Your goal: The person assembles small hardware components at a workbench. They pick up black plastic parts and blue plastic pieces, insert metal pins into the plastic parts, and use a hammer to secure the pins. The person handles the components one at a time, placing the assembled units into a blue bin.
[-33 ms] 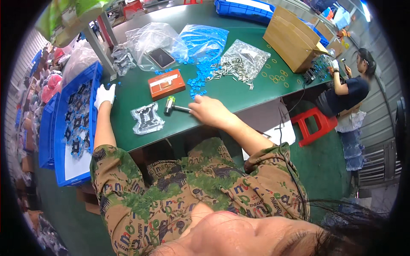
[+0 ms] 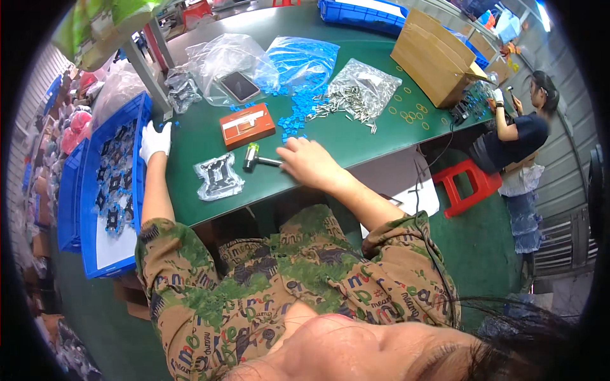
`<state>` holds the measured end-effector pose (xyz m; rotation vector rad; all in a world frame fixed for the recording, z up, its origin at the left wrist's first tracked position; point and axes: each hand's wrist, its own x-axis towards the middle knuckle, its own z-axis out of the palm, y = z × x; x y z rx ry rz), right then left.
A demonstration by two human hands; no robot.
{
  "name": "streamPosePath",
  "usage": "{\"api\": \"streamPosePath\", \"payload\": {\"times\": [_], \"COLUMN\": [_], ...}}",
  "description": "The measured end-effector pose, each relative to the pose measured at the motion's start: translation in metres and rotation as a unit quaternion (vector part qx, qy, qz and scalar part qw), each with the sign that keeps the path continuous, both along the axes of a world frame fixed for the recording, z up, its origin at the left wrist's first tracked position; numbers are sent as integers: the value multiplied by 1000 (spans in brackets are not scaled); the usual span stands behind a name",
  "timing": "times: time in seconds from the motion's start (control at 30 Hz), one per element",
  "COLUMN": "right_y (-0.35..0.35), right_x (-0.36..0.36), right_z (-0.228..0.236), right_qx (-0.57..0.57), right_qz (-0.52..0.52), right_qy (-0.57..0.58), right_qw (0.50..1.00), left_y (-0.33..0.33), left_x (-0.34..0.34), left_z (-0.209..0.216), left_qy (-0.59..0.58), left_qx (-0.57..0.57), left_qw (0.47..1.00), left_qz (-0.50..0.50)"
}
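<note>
The right hand (image 2: 309, 163), bare, lies on the counter (image 2: 279, 184) to the right of and nearer the person than the red box (image 2: 248, 131), fingers bent over the handle end of a small hammer (image 2: 252, 159); how firmly it grips cannot be told. The left hand (image 2: 156, 143), in a white glove, rests left of the red box with fingers spread, beside a blue tray (image 2: 143, 127).

The hammer lies just on the near side of the red box, its head green at one end and dark at the other. It should be stiff, sturdy and head-heavy; the slim, smooth-looking handle could twist or slip, so the end away from the head seems the place to hold.

Left of the hammer sits a bagged black part (image 2: 219, 176); small blue pieces (image 2: 293, 119) lie right of the red box.
</note>
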<state>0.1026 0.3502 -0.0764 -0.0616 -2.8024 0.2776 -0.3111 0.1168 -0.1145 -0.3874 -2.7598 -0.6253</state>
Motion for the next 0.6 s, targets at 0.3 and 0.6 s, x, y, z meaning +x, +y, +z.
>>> {"api": "streamPosePath", "payload": {"times": [0.3,0.6], "right_y": [-51,-55], "right_x": [-67,-61], "right_z": [10,6], "right_qx": [-570,-585], "right_qz": [61,199], "right_qy": [36,41], "right_qw": [818,786], "left_y": [81,69], "left_x": [214,260], "left_z": [4,0], "left_qy": [-142,-262], "left_qx": [480,663], "left_qw": [777,594], "left_qz": [-382,-372]}}
